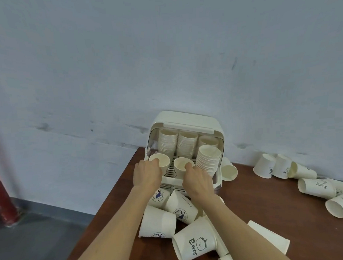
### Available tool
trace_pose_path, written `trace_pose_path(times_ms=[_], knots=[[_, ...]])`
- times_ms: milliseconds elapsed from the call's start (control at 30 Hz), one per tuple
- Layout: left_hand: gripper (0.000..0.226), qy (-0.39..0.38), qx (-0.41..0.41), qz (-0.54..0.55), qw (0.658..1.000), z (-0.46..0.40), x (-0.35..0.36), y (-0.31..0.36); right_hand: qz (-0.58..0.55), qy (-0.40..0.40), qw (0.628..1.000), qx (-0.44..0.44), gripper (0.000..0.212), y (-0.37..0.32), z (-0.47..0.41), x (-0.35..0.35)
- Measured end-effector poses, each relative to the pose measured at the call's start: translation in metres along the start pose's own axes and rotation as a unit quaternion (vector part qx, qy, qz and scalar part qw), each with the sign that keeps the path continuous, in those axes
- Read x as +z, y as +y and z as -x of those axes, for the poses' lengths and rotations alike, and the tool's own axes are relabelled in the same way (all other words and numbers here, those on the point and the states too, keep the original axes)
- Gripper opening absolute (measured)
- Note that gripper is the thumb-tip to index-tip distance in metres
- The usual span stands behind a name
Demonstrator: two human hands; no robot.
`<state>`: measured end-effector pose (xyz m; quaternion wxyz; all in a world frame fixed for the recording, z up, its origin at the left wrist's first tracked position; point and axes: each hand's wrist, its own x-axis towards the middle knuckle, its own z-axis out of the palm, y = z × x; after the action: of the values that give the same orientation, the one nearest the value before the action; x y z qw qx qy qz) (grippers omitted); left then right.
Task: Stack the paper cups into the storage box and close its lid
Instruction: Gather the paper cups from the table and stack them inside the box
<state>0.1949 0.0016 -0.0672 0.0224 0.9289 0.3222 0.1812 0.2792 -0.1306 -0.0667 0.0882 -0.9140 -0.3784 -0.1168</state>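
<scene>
Head view, nearest first: loose paper cups [194, 243] lie tipped on the worktop [247, 205]. Beyond them, the left hand [148, 174] pinches a cup [160, 161] by its rim, and the right hand [196, 177] pinches another [182, 166]. Both cups stand upright, mouths up, in the front row of the storage box [186, 121]. Best to lower each one straight down, axis vertical, so that later cups nest squarely beside the tall stack [208, 159].

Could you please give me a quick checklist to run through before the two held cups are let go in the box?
1. Left hand grips left cup: ok.
2. Right hand grips middle cup: ok.
3. Storage box lid raised open: ok.
4. Both cups upright: ok.
5. Cups resting on the rack: cannot tell.
6. All loose cups boxed: not ok, many remain on the table.
</scene>
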Motion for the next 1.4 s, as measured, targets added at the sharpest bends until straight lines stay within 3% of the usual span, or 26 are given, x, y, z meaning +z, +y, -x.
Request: trace_pose_path(times_ms=[233,333,567,800,967,1400], knots=[[0.041,-0.035,0.027,0.110,0.993,0.015,-0.015,-0.006,0.006,0.009,1.000,0.010,0.030,-0.004,0.010,-0.007],[0.047,-0.027,0.028,0.156,0.987,0.033,-0.026,-0.010,-0.054,-0.011,0.998,0.028,0.033,-0.004,0.016,-0.017],[0.035,-0.022,0.034,0.168,0.985,0.095,-0.049,0.003,-0.107,-0.014,0.994,0.020,0.028,-0.002,0.072,-0.051],[0.034,-0.029,0.087,0.202,0.975,0.144,-0.068,0.055,-0.147,-0.010,0.988,0.040,0.042,0.022,0.140,-0.092],[0.035,-0.035,0.132,0.207,0.969,0.160,-0.073,0.104,-0.154,0.006,0.986,0.071,0.029,0.054,0.167,-0.116],[0.038,-0.061,0.220,0.205,0.952,0.173,-0.059,0.201,-0.119,0.020,0.979,0.165,0.038,0.160,0.200,-0.144]])
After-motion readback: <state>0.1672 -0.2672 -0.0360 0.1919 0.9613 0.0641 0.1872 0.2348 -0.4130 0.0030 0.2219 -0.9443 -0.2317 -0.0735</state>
